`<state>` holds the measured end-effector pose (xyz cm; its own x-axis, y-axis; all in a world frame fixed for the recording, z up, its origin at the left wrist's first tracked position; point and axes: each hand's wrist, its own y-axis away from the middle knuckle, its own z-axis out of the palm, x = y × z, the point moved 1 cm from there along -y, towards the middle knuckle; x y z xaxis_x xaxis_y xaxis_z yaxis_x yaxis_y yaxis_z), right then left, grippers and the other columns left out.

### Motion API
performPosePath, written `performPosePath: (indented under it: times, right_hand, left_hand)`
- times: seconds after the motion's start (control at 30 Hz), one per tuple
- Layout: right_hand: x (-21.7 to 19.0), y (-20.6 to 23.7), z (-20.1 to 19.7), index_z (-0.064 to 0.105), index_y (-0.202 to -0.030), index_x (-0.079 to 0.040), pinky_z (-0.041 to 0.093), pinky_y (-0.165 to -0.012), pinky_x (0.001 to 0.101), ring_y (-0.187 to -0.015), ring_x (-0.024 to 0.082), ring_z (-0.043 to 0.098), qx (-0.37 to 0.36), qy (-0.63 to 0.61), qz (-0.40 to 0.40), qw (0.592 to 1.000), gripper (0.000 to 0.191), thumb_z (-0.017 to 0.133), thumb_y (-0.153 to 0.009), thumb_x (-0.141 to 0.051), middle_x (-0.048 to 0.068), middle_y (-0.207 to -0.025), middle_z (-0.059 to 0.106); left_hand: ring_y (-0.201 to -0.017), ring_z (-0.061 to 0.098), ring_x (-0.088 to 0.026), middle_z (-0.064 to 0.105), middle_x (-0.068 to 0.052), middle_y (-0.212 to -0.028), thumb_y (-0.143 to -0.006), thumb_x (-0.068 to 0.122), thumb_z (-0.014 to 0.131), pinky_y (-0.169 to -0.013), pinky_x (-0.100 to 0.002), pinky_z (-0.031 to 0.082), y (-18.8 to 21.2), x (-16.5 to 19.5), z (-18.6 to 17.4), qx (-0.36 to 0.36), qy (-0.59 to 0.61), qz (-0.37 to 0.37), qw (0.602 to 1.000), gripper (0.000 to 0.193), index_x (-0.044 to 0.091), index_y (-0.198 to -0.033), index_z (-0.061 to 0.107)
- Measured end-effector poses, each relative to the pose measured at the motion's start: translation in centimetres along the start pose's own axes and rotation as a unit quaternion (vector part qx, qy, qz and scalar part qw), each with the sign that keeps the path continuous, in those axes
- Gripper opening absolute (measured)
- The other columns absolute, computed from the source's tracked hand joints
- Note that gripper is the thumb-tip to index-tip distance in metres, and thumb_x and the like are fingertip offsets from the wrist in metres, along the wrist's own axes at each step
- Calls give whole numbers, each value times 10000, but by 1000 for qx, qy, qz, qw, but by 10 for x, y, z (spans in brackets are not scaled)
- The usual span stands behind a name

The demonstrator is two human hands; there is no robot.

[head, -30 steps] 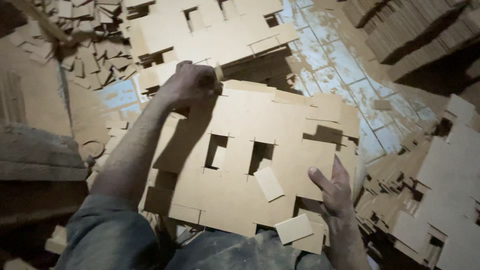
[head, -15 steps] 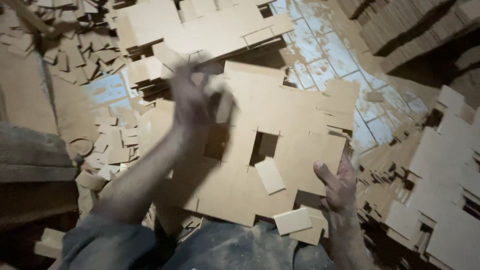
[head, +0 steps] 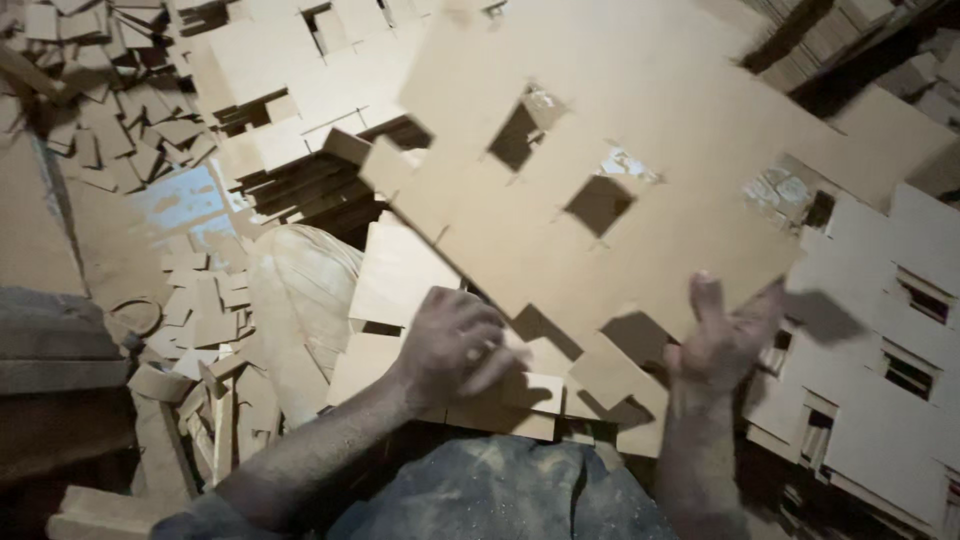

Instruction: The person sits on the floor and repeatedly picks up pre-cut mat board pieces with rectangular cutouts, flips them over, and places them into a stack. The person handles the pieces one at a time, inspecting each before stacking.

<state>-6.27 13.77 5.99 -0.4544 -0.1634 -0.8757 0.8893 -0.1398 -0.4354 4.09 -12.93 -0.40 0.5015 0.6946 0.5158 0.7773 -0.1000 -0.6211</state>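
A large brown cardboard sheet (head: 640,130) with square cut-outs hangs tilted in the air across the upper middle. My right hand (head: 720,345) reaches up at its lower edge, fingers spread and touching it without a clear grip. My left hand (head: 455,350) rests on a low stack of cut cardboard (head: 400,270) in front of me, its fingers curled over the edge of the top sheet. My dusty blue trouser knee (head: 500,495) fills the bottom middle.
A stack of similar cut sheets (head: 880,300) lies at the right. Another stack (head: 270,60) sits at the far left. Several small cardboard scraps (head: 200,310) litter the floor at the left, beside a pale sack (head: 300,290) and a tiled floor patch (head: 180,205).
The big sheet that lay flat on the stack has been lifted and swung up to the right. My left hand came back from the far edge to the near stack; my right hand rose.
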Motion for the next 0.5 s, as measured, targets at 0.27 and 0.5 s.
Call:
performPosePath:
  times: [0.27, 0.5]
  right_hand:
    - [14, 6, -26, 460, -1499, 96, 553, -1093, 402, -1225, 288, 627, -1, -84, 49, 995, 544, 557, -963, 114, 173, -1355, 607]
    - [15, 19, -38, 449, -1509, 64, 569, -1056, 408, -1224, 287, 651, 56, -80, 189, 977, 516, 519, -998, 48, 167, -1390, 608]
  left_hand:
    - [-808, 659, -118, 691, -26, -958, -935, 255, 716, -695, -409, 613, -24, -53, -48, 202, 511, -479, 685, 392, 81, -1248, 556]
    - [-834, 655, -130, 729, -36, -967, -978, 175, 726, -767, -318, 559, -4, -94, -49, 160, 449, -300, 826, 239, 8, -1143, 678]
